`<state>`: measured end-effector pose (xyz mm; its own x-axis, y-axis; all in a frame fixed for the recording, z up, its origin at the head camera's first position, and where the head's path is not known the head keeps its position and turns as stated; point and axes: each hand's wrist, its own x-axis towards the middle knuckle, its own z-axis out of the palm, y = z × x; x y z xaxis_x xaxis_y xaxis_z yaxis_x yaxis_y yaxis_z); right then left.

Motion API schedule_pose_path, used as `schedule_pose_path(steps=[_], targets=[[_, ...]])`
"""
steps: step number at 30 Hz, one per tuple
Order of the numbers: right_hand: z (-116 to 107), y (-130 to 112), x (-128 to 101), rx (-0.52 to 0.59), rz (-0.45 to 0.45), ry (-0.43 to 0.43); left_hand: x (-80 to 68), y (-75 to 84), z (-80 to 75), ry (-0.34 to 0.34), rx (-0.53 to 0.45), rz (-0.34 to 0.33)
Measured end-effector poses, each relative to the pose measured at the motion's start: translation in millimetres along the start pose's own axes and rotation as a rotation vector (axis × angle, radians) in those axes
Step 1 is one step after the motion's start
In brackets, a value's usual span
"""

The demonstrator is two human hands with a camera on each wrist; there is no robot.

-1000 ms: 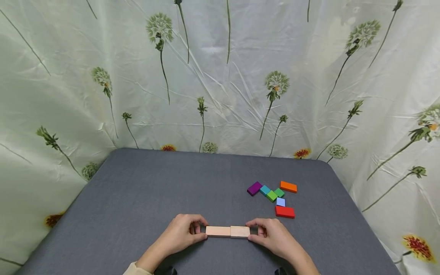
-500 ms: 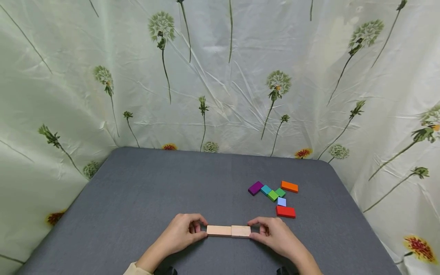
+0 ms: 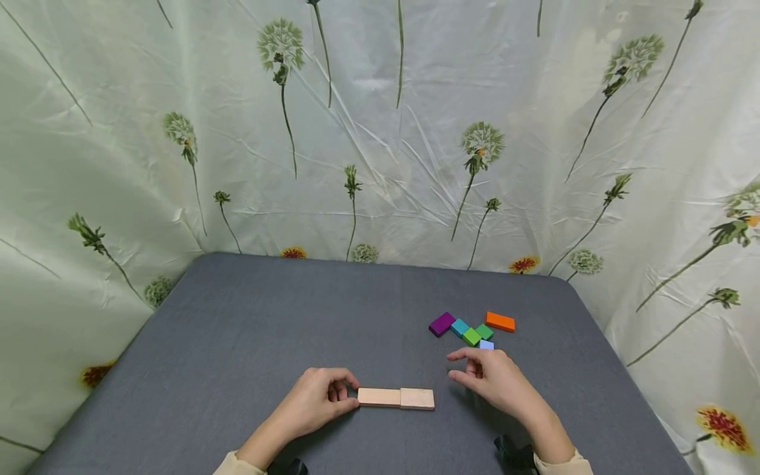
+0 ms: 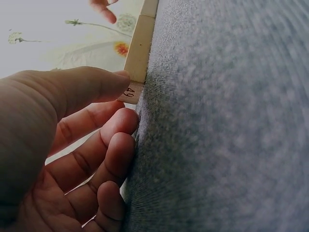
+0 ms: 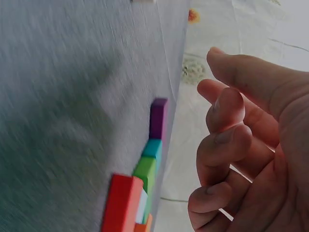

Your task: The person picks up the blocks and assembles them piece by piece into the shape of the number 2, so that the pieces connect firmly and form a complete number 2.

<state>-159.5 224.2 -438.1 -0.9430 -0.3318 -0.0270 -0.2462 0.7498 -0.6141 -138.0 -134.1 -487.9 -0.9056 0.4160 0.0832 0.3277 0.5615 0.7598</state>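
Note:
Two plain wooden blocks lie end to end in the head view, a left block [image 3: 379, 397] and a slightly wider right block [image 3: 417, 398]. My left hand [image 3: 316, 400] pinches the left block's outer end between thumb and forefinger. In the left wrist view that end bears the printed number 49. My right hand [image 3: 497, 382] is raised above the table, holding nothing, its thumb and forefinger apart. It hides the red block in the head view; the right wrist view shows this red block [image 5: 120, 203] below the fingers.
Beyond the right hand lie a purple block [image 3: 442, 324], a teal block [image 3: 460, 328], a light green block [image 3: 472, 336], a green block [image 3: 483, 332], a pale blue block [image 3: 486, 344] and an orange block [image 3: 500, 322]. A floral curtain [image 3: 404, 152] hangs behind the grey table [image 3: 285, 310].
My right hand has let go of the right wooden block's end and moved right and away from me, over the red block. The left hand stays at its end.

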Motion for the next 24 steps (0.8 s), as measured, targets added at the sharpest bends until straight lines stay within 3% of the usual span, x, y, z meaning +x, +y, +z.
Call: schedule_pose_path(steps=[15, 24], targets=[[-25.1, 19.6, 36.4, -0.099, -0.010, 0.074, -0.6, 1.2, -0.2, 0.007, -0.028, -0.002], [-30.4, 33.0, 63.0, -0.036, -0.012, 0.004, 0.1, -2.5, 2.3, 0.010, -0.014, 0.011]])
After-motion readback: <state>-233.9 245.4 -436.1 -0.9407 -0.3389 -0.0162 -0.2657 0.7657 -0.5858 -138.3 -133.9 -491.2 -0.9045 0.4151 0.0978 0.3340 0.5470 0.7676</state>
